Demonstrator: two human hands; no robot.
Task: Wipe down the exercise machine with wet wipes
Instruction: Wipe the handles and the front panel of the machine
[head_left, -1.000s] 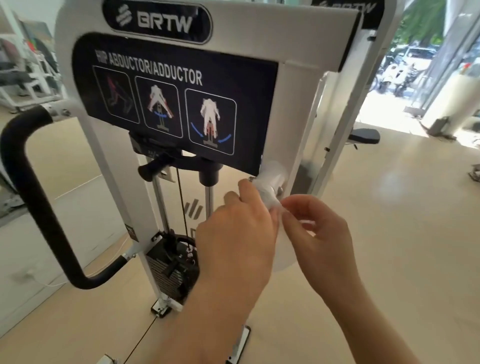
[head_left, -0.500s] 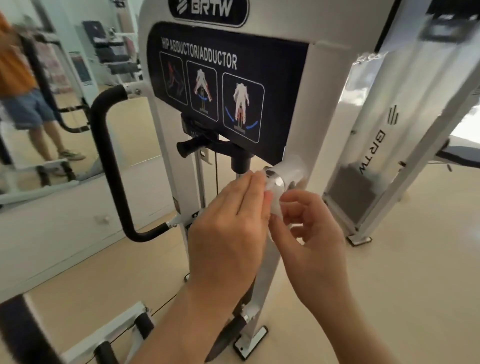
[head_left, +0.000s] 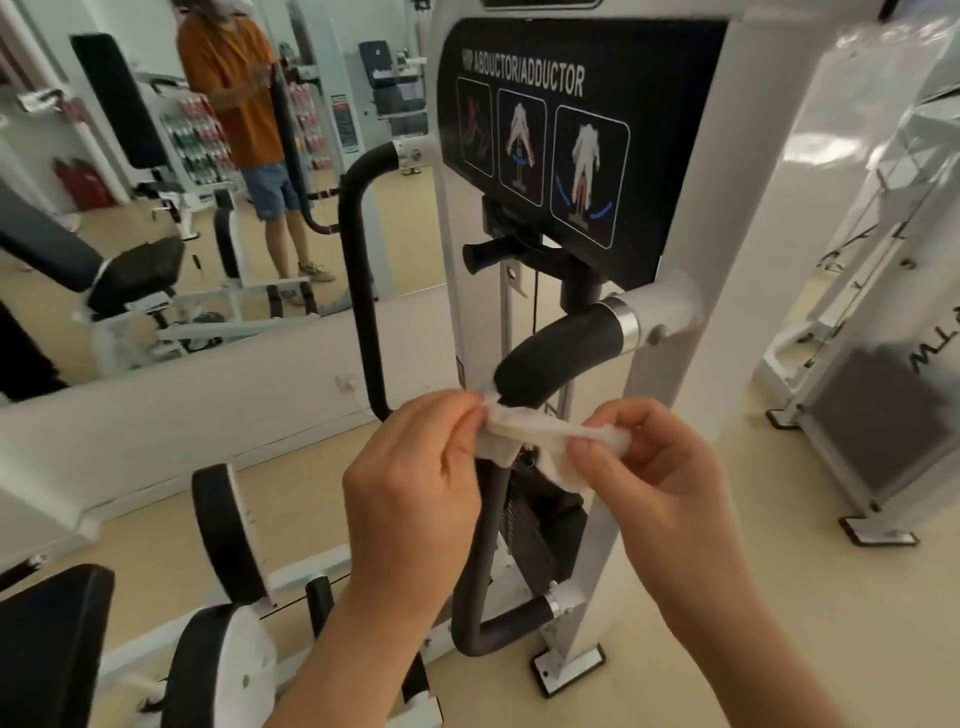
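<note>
My left hand (head_left: 410, 499) and right hand (head_left: 660, 483) each pinch one end of the crumpled white wet wipe (head_left: 540, 431), stretched just under the curved black foam handle (head_left: 561, 353) of the white steel exercise machine (head_left: 727, 156). Risks: pulling harder tears it; a loose pinch drops it.

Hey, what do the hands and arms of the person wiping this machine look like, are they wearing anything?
Nothing worn shows. The left hand and right hand are bare: no gloves, rings or watch. The left forearm and right forearm are bare too, with no sleeve or wristband in view.
</note>
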